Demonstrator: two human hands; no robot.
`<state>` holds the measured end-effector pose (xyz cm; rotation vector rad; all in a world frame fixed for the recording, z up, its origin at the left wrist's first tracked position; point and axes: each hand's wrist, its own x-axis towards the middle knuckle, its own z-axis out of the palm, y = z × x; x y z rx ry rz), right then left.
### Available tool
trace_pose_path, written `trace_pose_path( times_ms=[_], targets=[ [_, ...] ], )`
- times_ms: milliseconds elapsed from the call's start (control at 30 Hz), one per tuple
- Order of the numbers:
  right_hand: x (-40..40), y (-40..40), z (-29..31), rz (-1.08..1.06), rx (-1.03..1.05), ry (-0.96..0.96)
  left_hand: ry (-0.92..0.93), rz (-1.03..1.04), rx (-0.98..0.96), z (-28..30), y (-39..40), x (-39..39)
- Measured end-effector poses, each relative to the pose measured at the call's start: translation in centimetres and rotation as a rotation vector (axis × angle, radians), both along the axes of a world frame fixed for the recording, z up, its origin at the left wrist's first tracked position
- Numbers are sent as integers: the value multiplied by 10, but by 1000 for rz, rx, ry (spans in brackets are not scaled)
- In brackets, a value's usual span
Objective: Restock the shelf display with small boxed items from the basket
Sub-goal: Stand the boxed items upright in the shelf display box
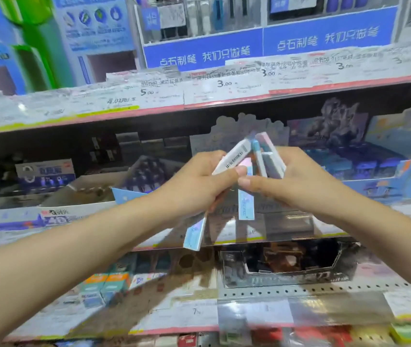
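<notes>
Both my hands are raised in front of the middle shelf, thumbs nearly touching. My left hand [194,181] grips several slim pastel boxes [234,156]; one white box shows a barcode and points up right, and another box [195,234] sticks out below the palm. My right hand [297,181] holds more slim boxes [269,156], pink and blue, fanned upward. One blue box [246,205] hangs down between the two hands. Behind them stands a cardboard display tray [249,128] with a shaped back card. No basket is in view.
Shelf edges with price labels [222,83] run above and below. A blue display tray [384,181] sits to the right, a white carton [94,189] to the left. A dark open display box [287,269] and orange-teal packs [106,284] stand on the lower shelf.
</notes>
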<state>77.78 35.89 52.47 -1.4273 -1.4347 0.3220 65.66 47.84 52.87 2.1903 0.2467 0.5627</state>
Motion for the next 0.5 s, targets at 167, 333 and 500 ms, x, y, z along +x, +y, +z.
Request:
trace_pose_path(
  times_ms=[167, 333, 500],
  targets=[
    [-1, 21, 2, -101, -18, -6, 31, -36, 87, 5, 27, -10],
    [12, 37, 10, -318, -35, 60, 222, -33, 428, 14, 49, -23],
    [20, 60, 23, -409, -99, -225, 306, -47, 861, 25, 55, -36]
  ],
)
